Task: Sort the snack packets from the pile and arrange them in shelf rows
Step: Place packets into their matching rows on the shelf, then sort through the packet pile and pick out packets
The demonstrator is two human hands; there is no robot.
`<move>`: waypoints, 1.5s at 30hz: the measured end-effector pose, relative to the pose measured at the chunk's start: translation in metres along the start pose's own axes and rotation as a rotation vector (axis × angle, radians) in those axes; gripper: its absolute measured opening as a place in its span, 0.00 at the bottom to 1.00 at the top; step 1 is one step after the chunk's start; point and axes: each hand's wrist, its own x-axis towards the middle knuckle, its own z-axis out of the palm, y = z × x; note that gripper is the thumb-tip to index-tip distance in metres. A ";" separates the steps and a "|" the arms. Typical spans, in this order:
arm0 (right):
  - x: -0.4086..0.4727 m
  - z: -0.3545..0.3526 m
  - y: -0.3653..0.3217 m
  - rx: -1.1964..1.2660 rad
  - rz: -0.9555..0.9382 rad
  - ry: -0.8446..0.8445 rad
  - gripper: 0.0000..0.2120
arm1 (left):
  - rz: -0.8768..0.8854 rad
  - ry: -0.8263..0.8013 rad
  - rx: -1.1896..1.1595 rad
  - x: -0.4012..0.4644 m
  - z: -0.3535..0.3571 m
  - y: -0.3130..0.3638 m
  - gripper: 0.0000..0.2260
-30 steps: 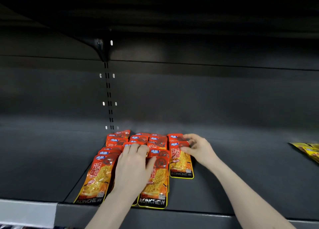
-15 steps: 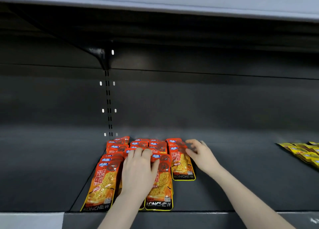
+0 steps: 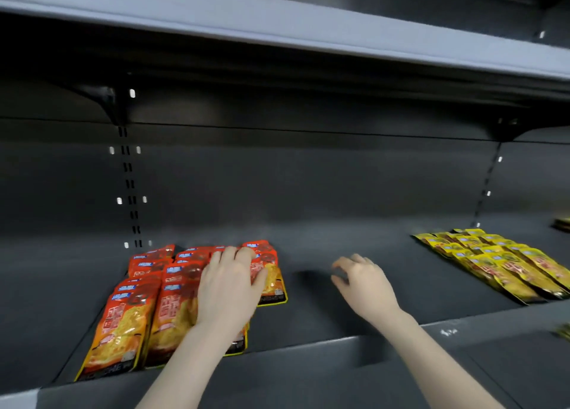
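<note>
Several red-orange snack packets (image 3: 129,319) lie in overlapping rows on the dark shelf (image 3: 324,288), left of centre. My left hand (image 3: 229,288) rests flat on the middle and right rows, fingers straight and pointing toward the back. My right hand (image 3: 361,282) hovers above bare shelf to the right of the red packets, fingers loosely curled, holding nothing. Several yellow snack packets (image 3: 496,263) lie in rows at the far right of the same shelf.
A grey upper shelf (image 3: 277,29) overhangs the work area. A slotted upright (image 3: 129,186) runs down the back wall behind the red packets, and another upright (image 3: 487,186) stands at the right. More yellow packets (image 3: 563,331) peek in at the right edge below.
My right hand has let go of the rightmost red row and moved right, off the packets. The view has swung up and right, showing more yellow packets. My left hand stays on the red packets.
</note>
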 end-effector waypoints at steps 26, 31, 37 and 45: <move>-0.021 -0.130 0.487 -0.128 0.229 0.117 0.13 | 0.154 -0.182 -0.160 0.023 0.171 0.505 0.16; -0.007 -0.127 0.571 -0.159 0.253 0.088 0.14 | 0.178 -0.218 -0.144 0.047 0.223 0.570 0.17; 0.019 -0.133 0.672 -0.175 0.298 0.078 0.14 | 0.168 -0.236 -0.132 0.084 0.267 0.637 0.19; 0.048 -0.148 0.785 -0.154 0.281 0.084 0.13 | 0.118 -0.284 -0.031 0.099 0.315 0.715 0.19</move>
